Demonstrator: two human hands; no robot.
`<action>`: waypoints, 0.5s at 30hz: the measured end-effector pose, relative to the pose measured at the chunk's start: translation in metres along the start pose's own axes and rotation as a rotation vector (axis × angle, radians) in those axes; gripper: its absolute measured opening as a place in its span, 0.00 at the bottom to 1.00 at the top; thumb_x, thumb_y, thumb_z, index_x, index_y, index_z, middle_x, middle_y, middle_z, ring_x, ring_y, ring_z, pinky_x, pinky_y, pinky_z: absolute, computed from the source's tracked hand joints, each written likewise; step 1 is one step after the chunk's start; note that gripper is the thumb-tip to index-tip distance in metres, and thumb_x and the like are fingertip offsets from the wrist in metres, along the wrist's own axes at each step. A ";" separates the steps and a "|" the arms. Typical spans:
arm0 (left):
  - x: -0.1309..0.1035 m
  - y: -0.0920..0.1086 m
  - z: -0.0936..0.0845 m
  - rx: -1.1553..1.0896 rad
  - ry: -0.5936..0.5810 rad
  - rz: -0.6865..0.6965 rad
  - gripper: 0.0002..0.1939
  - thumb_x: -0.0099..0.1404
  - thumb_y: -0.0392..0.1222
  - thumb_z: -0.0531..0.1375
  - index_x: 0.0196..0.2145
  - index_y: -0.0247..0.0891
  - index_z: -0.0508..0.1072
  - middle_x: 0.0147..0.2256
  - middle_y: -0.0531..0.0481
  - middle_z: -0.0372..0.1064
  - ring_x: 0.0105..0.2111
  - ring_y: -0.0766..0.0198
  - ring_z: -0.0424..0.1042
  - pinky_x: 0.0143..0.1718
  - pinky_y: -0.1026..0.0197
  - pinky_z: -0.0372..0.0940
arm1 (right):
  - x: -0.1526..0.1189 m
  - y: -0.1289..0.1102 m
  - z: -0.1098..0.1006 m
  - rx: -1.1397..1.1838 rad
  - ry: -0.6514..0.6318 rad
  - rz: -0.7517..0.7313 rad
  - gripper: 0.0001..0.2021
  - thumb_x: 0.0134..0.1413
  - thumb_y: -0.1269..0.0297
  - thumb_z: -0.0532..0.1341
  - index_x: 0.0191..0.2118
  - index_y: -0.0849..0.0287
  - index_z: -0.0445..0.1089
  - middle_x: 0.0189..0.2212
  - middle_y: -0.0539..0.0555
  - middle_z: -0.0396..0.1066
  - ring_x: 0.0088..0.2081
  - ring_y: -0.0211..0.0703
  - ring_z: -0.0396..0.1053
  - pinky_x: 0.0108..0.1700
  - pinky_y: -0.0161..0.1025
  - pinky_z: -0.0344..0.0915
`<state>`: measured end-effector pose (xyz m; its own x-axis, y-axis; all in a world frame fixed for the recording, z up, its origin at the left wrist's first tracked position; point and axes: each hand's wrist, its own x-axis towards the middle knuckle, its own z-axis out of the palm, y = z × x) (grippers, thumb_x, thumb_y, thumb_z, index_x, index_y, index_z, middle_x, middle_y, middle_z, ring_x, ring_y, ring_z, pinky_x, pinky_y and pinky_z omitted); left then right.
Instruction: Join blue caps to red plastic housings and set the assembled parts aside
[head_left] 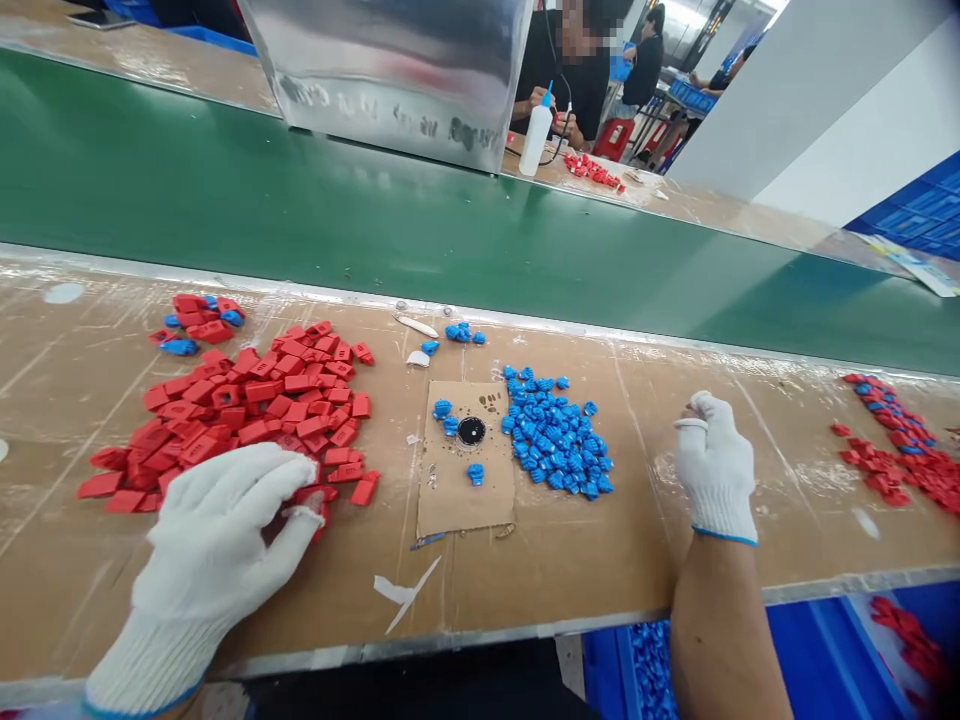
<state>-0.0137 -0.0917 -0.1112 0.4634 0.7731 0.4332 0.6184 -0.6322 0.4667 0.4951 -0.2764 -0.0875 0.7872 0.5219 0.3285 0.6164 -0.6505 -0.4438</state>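
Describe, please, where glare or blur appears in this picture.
Head view: glare streaks the tabletop, also close to the right hand; head view: hazy reflections show on the metal box; head view: the blue pile looks fairly crisp, the red pieces near the right edge softer.

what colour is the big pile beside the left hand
The pile is red; head view shows it.

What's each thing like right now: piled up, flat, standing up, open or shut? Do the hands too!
Red pieces, loosely heaped
Blue pieces, mostly heaped, some scattered
Cardboard sheet, lying flat, spotted with dark marks
Bottle, standing upright, blue tip up
Left hand, gloved, fingers bent, at the red pieces' edge
Right hand, gloved, fingers curled shut; can't tell if anything's inside
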 end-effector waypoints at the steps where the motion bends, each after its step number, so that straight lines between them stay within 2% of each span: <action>1: -0.005 -0.002 -0.001 0.025 -0.034 0.019 0.15 0.57 0.41 0.67 0.42 0.56 0.78 0.44 0.55 0.80 0.50 0.37 0.76 0.55 0.39 0.62 | 0.001 0.001 0.000 -0.103 -0.058 -0.048 0.20 0.64 0.54 0.57 0.54 0.57 0.75 0.45 0.65 0.78 0.45 0.61 0.73 0.49 0.55 0.67; 4: -0.017 -0.007 -0.003 0.092 -0.098 0.052 0.16 0.59 0.43 0.65 0.46 0.59 0.77 0.46 0.56 0.81 0.51 0.34 0.76 0.58 0.35 0.61 | 0.001 -0.007 0.003 -0.316 -0.179 -0.246 0.19 0.68 0.56 0.54 0.55 0.59 0.75 0.51 0.68 0.76 0.53 0.65 0.70 0.52 0.57 0.65; 7: -0.024 -0.010 -0.004 0.158 -0.137 0.119 0.17 0.61 0.45 0.66 0.48 0.58 0.79 0.51 0.53 0.81 0.54 0.31 0.75 0.59 0.31 0.62 | -0.003 -0.027 0.016 -0.271 -0.231 -0.407 0.16 0.68 0.62 0.54 0.53 0.54 0.75 0.54 0.63 0.76 0.55 0.62 0.69 0.54 0.55 0.63; 9: -0.026 -0.012 -0.003 0.221 -0.169 0.182 0.15 0.63 0.45 0.67 0.48 0.54 0.80 0.55 0.48 0.80 0.56 0.29 0.74 0.59 0.30 0.63 | -0.005 -0.042 0.027 -0.158 -0.299 -0.507 0.12 0.66 0.64 0.57 0.48 0.50 0.77 0.49 0.59 0.78 0.52 0.58 0.69 0.51 0.50 0.62; 12: -0.026 -0.014 0.000 0.280 -0.186 0.257 0.12 0.67 0.43 0.66 0.49 0.49 0.81 0.59 0.41 0.77 0.59 0.30 0.73 0.60 0.32 0.64 | -0.004 -0.053 0.039 -0.022 -0.372 -0.566 0.07 0.60 0.70 0.59 0.36 0.52 0.74 0.36 0.55 0.76 0.40 0.51 0.69 0.42 0.45 0.59; 15: -0.025 -0.014 0.001 0.271 -0.167 0.246 0.11 0.69 0.38 0.66 0.47 0.51 0.81 0.59 0.42 0.77 0.56 0.37 0.75 0.57 0.37 0.65 | -0.002 -0.052 0.037 0.073 -0.364 -0.568 0.08 0.58 0.72 0.57 0.33 0.53 0.69 0.32 0.53 0.72 0.36 0.48 0.69 0.39 0.43 0.62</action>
<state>-0.0332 -0.1021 -0.1289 0.7014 0.6120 0.3653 0.6108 -0.7803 0.1345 0.4609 -0.2235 -0.0960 0.2770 0.9325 0.2316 0.9198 -0.1876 -0.3448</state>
